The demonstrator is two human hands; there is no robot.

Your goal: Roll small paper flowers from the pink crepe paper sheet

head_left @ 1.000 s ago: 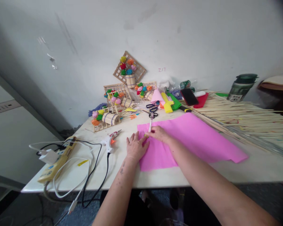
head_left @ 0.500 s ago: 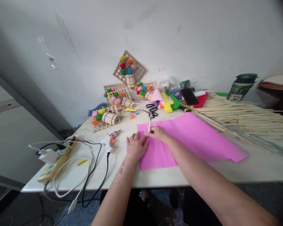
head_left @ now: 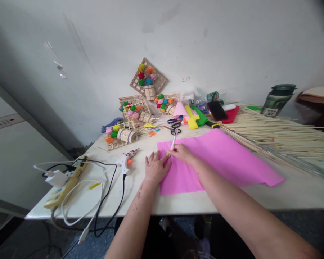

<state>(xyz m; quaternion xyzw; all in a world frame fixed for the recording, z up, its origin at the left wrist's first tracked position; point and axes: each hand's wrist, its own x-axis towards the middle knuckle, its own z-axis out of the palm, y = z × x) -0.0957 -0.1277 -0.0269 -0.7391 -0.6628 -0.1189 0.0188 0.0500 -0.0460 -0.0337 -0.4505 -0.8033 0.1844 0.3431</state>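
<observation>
Twelve o'clock is straight ahead, with the hands in the middle of the clock. The left arm (head_left: pixel 136 216) comes up from seven o'clock. The right arm (head_left: pixel 232 199) reaches in on a long slant from four o'clock. Between eight and nine o'clock, a yellow power strip (head_left: pixel 66 187) sits on the white worktop (head_left: pixel 299 194).

The left hand (head_left: pixel 156 167) lies palm down across the edge of a pink sheet (head_left: pixel 224 154), fingers spread toward twelve. Its grip is loose and holds nothing. The pink sheet lies on the worktop under both hands and goes out to three o'clock. A small yellow thing (head_left: pixel 167 155) is on it, between the hands. The right hand (head_left: pixel 181 153) bends in toward the left, and its grip pinches a pale pen (head_left: pixel 174 141). The pen leans, top toward one o'clock.

A white glue gun (head_left: pixel 125 164) lies at nine o'clock. Dark scissors (head_left: pixel 175 126) lie just past the pen. Many thin sticks (head_left: pixel 280 140) lie toward three o'clock. Stick frames (head_left: pixel 160 82) with bright flowers are between ten and twelve o'clock.
</observation>
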